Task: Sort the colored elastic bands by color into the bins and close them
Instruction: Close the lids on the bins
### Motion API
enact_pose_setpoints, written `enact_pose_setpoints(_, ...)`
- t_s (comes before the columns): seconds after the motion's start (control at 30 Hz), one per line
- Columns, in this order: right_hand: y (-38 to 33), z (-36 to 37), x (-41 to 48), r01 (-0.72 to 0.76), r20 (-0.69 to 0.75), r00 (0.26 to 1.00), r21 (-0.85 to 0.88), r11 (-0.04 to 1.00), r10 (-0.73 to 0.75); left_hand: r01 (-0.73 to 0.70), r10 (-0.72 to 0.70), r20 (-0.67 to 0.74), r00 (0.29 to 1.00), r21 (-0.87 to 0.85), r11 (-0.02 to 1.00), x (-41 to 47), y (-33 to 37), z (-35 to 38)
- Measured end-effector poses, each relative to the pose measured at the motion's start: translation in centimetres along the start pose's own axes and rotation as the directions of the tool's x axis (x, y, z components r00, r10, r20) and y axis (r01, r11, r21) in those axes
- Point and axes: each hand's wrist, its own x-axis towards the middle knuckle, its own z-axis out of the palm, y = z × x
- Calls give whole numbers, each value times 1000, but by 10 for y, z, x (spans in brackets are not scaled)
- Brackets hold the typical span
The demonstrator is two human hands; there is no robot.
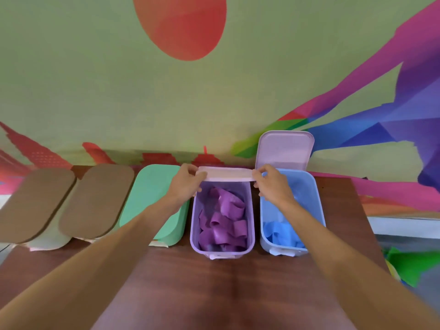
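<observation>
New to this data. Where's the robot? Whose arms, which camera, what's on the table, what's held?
No robot: a person wears one wide-angle camera on the head, looking down at their bare arms. On the table stand five bins: two brown-lidded bins and a green bin, closed; a purple bin of purple bands; a blue bin of blue bands, with upright lid. The left hand and right hand each pinch an end of the purple bin's pale lid, at its far rim.

Colourful mural wall (95, 79), wooden table (190, 282)
</observation>
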Motion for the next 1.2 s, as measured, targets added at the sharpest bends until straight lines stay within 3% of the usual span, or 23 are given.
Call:
enact_pose_setpoints(0.27,43,30,-66,-53,80,995,-36,998,56,139,-140,-3,990,-122,983,-59,-64,19)
enact_pose_setpoints(0.5,67,58,-98,-24,77,997,-110,994,32,32,-35,31,999,97,995,-78,-99,22)
enact_pose_setpoints(0.6,69,65,-105,-41,58,997,-144,989,50,-53,44,37,998,284,957,-74,-112,24)
enact_pose_setpoints(0.7,70,68,-113,-73,56,995,-175,982,84,-73,49,80,996,337,939,-73,-124,26)
enact_pose_setpoints(0.97,62,75,-122,-111,27,992,-223,968,120,-53,23,108,994,286,957,-72,-137,24)
enact_pose_setpoints(1.2,60,81,-126,-157,-35,987,-158,975,154,5,-11,157,987,39,999,-73,-142,25)
